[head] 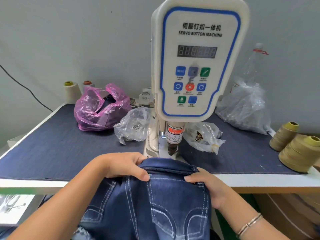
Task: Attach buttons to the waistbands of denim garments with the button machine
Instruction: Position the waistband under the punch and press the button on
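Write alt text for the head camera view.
Two hands, left hand and right hand, grip the waistband of blue denim jeans just in front of a white servo button machine. Plastic bags and thread cones sit on the denim-covered table.

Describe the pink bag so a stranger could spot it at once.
Start at the white button machine at the table's back. Left of its column sit two plastic bags; the pink bag is the farther one, before two thread cones. Its neighbour, the clear bag, is colourless.
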`<state>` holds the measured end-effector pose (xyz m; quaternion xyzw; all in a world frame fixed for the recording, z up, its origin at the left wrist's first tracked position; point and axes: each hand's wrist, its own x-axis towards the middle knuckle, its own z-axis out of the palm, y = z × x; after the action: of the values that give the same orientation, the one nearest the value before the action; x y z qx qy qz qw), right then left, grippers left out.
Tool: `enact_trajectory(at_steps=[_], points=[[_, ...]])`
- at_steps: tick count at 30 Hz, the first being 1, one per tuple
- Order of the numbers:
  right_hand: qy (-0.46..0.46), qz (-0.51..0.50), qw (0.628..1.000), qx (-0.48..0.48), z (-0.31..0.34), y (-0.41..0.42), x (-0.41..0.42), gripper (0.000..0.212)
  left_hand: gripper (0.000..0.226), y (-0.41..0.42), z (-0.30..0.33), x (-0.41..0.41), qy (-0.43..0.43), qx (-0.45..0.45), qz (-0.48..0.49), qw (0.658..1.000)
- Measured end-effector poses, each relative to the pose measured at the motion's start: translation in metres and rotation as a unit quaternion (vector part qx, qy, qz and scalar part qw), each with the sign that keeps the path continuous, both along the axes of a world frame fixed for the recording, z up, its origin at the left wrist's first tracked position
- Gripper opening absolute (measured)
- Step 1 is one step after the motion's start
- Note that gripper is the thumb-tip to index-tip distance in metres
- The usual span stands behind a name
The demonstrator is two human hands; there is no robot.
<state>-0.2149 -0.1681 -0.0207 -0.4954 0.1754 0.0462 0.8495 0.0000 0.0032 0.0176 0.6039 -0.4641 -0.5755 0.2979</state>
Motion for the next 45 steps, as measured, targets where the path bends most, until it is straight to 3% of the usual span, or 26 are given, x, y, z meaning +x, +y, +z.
enact_trajectory(at_steps=[3, 7, 11, 16, 20, 25, 32, 34, 38, 41, 45], points=[[0.009, 0.028, 0.999, 0.014, -0.007, 0.000, -0.004, 0.062, 0.031, 0.006, -0.009, -0.002, 0.058, 0.029, -0.014, 0.998], [0.002, 0.016, 1.000, 0.003, -0.004, -0.010, 0.003, 0.057, 0.032, -0.003, -0.009, 0.004, 0.028, 0.001, 0.058, 0.998], [-0.005, -0.013, 1.000, -0.007, 0.001, -0.028, 0.007, 0.047, 0.012, -0.019, -0.007, 0.008, 0.007, 0.006, 0.079, 0.997], [-0.039, -0.015, 0.999, -0.027, 0.001, -0.045, 0.004, 0.049, 0.026, -0.032, -0.012, 0.004, -0.009, -0.030, 0.110, 0.993], [0.024, -0.049, 0.992, -0.114, 0.007, -0.058, 0.011, 0.052, 0.042, -0.040, -0.016, 0.004, -0.027, -0.043, 0.124, 0.991], [0.033, -0.082, 0.985, -0.150, 0.008, -0.067, 0.020, 0.061, 0.039, -0.044, -0.019, 0.005, 0.002, -0.042, 0.130, 0.991], [-0.011, -0.124, 0.982, -0.145, -0.001, -0.060, 0.021, 0.029, 0.047, -0.044, -0.027, 0.002, -0.015, -0.076, 0.138, 0.987], [-0.025, -0.114, 0.980, -0.163, -0.002, -0.058, 0.022, 0.029, 0.054, -0.043, -0.029, 0.003, -0.032, -0.088, 0.143, 0.985], [-0.026, -0.126, 0.980, -0.151, -0.006, -0.054, 0.028, 0.027, 0.033, -0.042, -0.033, 0.005, 0.003, -0.088, 0.146, 0.985], [-0.041, -0.135, 0.983, -0.113, -0.009, -0.052, 0.029, 0.038, 0.050, -0.042, -0.036, 0.002, 0.031, -0.096, 0.148, 0.984], [-0.077, -0.073, 0.991, -0.076, -0.008, -0.052, 0.027, 0.033, 0.060, -0.041, -0.038, 0.000, 0.067, -0.104, 0.169, 0.978]])
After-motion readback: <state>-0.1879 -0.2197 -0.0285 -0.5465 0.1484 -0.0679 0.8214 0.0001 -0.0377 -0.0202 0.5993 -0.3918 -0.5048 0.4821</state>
